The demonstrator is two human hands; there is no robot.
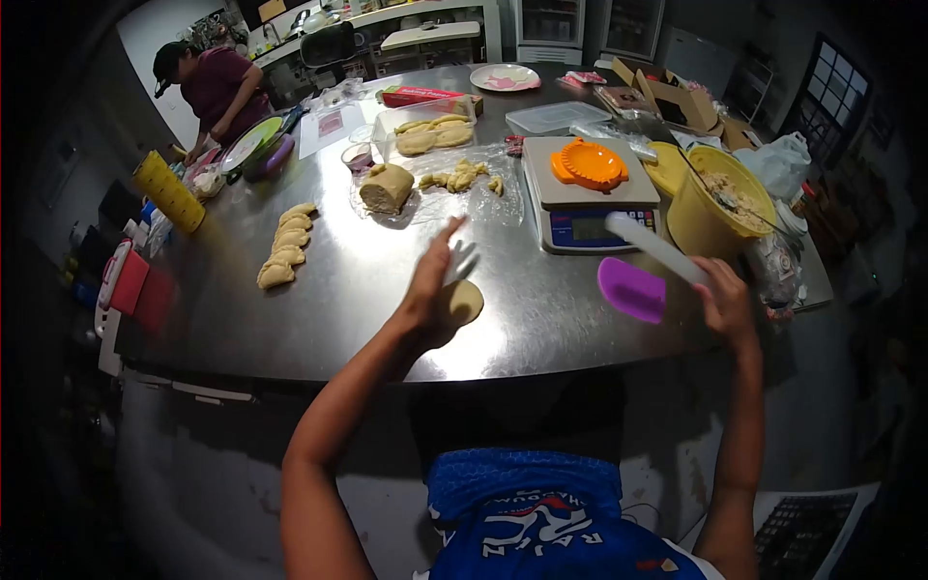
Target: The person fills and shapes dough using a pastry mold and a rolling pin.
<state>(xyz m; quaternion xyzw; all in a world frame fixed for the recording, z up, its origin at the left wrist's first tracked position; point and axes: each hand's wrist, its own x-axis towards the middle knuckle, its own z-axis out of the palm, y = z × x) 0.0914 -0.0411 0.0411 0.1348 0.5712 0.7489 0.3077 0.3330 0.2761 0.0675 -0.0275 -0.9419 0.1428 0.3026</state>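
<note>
The left hand (430, 290), fingers spread, half covers a flat dough disc (462, 302) on the steel table (367, 290), blurred. The right hand (725, 300) grips a white rolling pin (655, 247) near the scale (588, 198). The shirt (541, 527) lettering is upside down and unreadable.

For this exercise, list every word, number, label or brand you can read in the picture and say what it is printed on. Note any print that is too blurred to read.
Blue shirt: white lettering, seen upside down and not clear enough to quote.
Scale: its display shows no digits that can be made out.
Red box: print too small to read.
Paper sheet: print too blurred to read.
Nothing else carries readable text.
</note>
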